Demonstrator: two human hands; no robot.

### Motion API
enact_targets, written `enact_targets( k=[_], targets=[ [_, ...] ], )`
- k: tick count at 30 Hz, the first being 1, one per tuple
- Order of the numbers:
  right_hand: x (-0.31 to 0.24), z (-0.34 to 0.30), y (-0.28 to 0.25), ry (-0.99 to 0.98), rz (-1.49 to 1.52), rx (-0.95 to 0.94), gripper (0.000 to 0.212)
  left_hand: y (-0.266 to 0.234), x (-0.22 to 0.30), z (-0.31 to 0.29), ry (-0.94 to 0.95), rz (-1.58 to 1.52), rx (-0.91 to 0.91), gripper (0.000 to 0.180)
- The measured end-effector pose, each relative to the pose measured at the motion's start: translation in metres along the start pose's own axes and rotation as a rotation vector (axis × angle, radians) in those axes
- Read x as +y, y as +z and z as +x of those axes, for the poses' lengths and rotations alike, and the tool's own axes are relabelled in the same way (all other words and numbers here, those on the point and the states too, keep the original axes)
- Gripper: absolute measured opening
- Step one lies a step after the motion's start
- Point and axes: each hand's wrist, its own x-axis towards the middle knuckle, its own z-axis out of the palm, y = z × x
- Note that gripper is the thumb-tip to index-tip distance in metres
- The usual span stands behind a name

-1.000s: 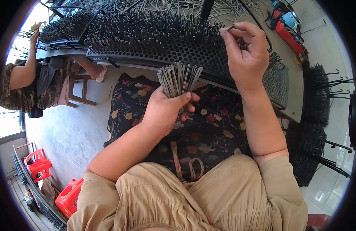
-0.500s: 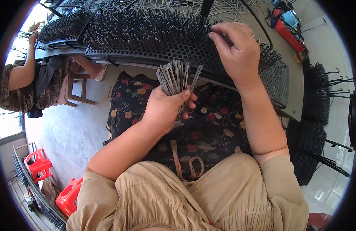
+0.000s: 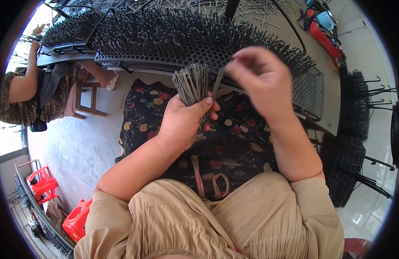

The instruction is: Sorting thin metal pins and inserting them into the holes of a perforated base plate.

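Observation:
My left hand (image 3: pixel 184 116) is closed round a bundle of thin grey metal rods (image 3: pixel 191 84), held upright above my lap. Their flattened, looped tips fan out over the fist. One single rod (image 3: pixel 218 82) stands apart at the bundle's right side, by my left thumb. Just to the right of that rod is my right hand (image 3: pixel 266 84), blurred by motion, with its fingers curled toward the thumb. Whether its fingertips touch the rod or hold anything is unclear. Behind both hands, many dark hooked rods (image 3: pixel 165 32) stand in a black perforated rack (image 3: pixel 143 59).
Loose rods (image 3: pixel 262 11) lie on the table behind the rack. A floral cloth (image 3: pixel 234 149) covers my lap. Another person (image 3: pixel 29 93) sits at the far left near a wooden stool (image 3: pixel 92 101). Red plastic stools (image 3: pixel 44 183) stand lower left; black hooked bundles (image 3: pixel 357 108) hang at right.
My right hand has come down and left from the rack toward the single rod. The bundle in my left hand has shifted slightly left, and the single rod stands more apart from it.

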Motion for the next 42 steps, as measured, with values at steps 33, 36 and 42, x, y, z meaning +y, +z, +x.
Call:
enact_targets(
  k=[33, 36, 42],
  targets=[
    [0.041, 0.038, -0.035, -0.449, -0.024, 0.359, 0.026, -0.001, -0.004, 0.001, -0.003, 0.01, 0.045, 0.009],
    [0.038, 0.036, -0.039, -0.397, -0.052, 0.338, 0.022, -0.002, -0.003, 0.002, -0.009, 0.019, 0.05, 0.01],
    [0.034, 0.039, -0.035, -0.497, -0.194, 0.203, 0.021, -0.001, -0.004, 0.003, -0.023, 0.051, 0.047, 0.009]
  ],
)
